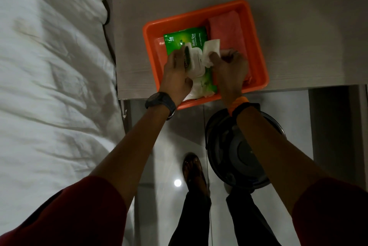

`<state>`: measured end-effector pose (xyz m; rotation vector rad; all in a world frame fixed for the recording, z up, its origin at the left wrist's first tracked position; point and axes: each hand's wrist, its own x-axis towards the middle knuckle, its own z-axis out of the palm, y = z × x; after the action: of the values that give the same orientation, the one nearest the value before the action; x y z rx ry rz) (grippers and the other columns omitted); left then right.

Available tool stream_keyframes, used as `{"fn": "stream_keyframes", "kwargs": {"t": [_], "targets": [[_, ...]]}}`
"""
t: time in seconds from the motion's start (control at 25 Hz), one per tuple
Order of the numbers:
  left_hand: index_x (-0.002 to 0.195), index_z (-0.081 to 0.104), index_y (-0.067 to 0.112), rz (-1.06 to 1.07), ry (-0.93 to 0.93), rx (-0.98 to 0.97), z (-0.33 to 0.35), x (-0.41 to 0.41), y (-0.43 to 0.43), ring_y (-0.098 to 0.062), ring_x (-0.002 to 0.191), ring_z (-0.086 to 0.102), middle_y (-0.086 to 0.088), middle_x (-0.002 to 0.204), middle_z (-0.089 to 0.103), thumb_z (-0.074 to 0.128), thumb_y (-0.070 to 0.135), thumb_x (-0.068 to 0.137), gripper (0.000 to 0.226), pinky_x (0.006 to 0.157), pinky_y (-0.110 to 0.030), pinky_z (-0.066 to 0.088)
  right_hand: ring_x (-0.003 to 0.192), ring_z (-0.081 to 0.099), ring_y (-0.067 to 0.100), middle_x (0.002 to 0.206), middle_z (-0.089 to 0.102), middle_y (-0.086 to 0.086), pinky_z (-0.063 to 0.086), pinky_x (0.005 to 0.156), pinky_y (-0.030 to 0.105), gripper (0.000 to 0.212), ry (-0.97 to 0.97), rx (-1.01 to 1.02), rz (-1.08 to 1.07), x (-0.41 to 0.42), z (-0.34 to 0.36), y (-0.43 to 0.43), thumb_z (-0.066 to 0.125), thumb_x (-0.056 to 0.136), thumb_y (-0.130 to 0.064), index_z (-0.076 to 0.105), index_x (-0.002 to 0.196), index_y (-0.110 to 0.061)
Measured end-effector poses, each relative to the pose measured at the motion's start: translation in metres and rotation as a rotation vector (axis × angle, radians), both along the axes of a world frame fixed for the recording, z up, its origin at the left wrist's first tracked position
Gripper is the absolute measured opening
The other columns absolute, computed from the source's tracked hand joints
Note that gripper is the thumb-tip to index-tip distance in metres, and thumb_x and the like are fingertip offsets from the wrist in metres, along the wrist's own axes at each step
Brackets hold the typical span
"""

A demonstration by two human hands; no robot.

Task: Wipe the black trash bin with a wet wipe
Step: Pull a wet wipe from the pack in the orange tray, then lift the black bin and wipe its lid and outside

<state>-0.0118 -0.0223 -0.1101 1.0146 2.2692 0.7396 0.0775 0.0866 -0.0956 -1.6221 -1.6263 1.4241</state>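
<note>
A green pack of wet wipes (186,39) lies in an orange tray (256,46) on a grey table. My left hand (176,74) presses on the pack beside its white flip lid. My right hand (229,68) pinches a white wet wipe (211,50) that sticks out of the pack's opening. The black trash bin (237,150) stands on the floor below the table, round and lidded, partly hidden by my right forearm.
A pink folded cloth (227,28) lies in the tray's right half. A bed with a white sheet (49,66) fills the left side. The grey table (298,16) ends just above the bin. My feet stand on glossy floor tiles (175,140) beside the bin.
</note>
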Motion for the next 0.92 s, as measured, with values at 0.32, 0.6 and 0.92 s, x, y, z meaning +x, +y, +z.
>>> {"fn": "stream_keyframes", "kwargs": {"t": [0.32, 0.6, 0.92], "targets": [[0.121, 0.06, 0.004, -0.315, 0.528, -0.477, 0.014, 0.019, 0.022, -0.044, 0.126, 0.042, -0.019, 0.146, 0.038, 0.06, 0.011, 0.084, 0.037, 0.095, -0.05, 0.044, 0.071, 0.075, 0.003, 0.09, 0.075, 0.0, 0.06, 0.06, 0.02, 0.03, 0.19, -0.233, -0.077, 0.057, 0.019, 0.002, 0.074, 0.087, -0.011, 0.067, 0.114, 0.002], [0.127, 0.062, 0.011, -0.63, 0.535, -0.72, 0.038, 0.019, 0.064, -0.039, 0.136, 0.033, -0.015, 0.148, 0.034, 0.06, 0.025, 0.094, 0.035, 0.105, -0.047, 0.043, 0.081, 0.076, 0.015, 0.094, 0.075, 0.007, 0.061, 0.062, 0.024, 0.027, 0.262, -0.312, -0.125, 0.094, 0.047, -0.008, 0.073, 0.088, -0.014, 0.07, 0.106, 0.006], [0.107, 0.073, 0.012, 0.144, -0.377, 0.357, 0.056, 0.14, 0.028, -0.01, 0.097, 0.07, 0.002, 0.105, 0.076, 0.062, 0.018, 0.096, 0.017, 0.089, -0.025, 0.055, 0.088, 0.076, 0.026, 0.089, 0.077, 0.007, 0.063, 0.074, 0.035, 0.017, 0.339, -0.324, -0.16, 0.18, 0.062, -0.01, 0.061, 0.095, -0.013, 0.074, 0.085, -0.015]]}}
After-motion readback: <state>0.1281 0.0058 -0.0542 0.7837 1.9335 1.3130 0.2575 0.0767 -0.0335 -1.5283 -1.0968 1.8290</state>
